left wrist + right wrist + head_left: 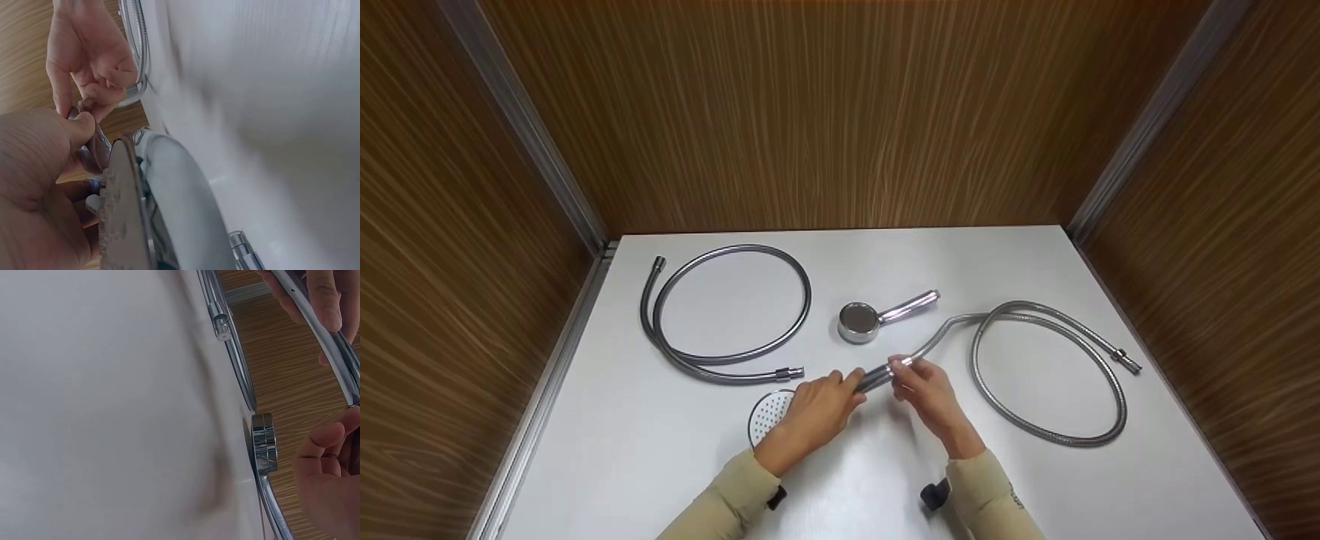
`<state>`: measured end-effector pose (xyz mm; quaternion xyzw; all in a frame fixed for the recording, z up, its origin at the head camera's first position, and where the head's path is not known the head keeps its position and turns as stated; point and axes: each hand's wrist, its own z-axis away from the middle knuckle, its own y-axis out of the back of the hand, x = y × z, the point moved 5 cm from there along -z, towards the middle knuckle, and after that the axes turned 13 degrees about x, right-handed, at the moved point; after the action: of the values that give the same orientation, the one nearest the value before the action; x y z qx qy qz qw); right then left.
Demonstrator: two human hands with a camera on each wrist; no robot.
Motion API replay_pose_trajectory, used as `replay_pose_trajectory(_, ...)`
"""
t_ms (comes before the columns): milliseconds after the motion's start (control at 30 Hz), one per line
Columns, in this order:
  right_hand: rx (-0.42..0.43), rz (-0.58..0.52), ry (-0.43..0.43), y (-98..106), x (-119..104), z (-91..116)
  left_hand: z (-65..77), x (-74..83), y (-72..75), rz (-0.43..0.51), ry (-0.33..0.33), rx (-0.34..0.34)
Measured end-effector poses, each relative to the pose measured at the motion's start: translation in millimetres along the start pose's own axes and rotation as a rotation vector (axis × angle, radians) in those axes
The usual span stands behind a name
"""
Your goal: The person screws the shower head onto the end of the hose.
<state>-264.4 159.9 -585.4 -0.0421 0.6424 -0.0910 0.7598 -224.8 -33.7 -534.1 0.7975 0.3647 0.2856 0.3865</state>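
Note:
My left hand [816, 411] grips the chrome handle [874, 379] of a large hand shower, fingers wrapped round it. The round white spray face [769, 415] shows beside the left wrist; part of it is hidden by the hand. In the left wrist view its nozzled face [125, 211] stands edge-on near the palm. My right hand [928, 396] pinches the end of a silver shower hose [934, 341] at the handle's tip. Handle and hose end meet in line; whether they are threaded together cannot be seen. The right wrist view shows the handle [322, 326] held above the table.
A smaller chrome hand shower [858, 321] lies beyond the hands on the white table [607, 450]. At left lies a coiled dark grey hose [808, 296]. The held hose loops at right, its far connector [1126, 362] near the table's right edge. Wood-grain panels [840, 112] surround the table.

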Motion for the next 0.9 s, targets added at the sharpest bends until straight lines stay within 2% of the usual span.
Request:
replay_pose_trajectory(567, 0.026, 0.039, 0.023, 2.0, 2.1, 0.5, 3.4, 1.0, -1.1, 0.016, -0.019, 0.008)
replay_pose_trajectory(900, 0.033, 0.065, 0.036, 4.3, 3.4, -0.2, 3.5, 1.8, -4.3, 0.019, 0.005, 0.002)
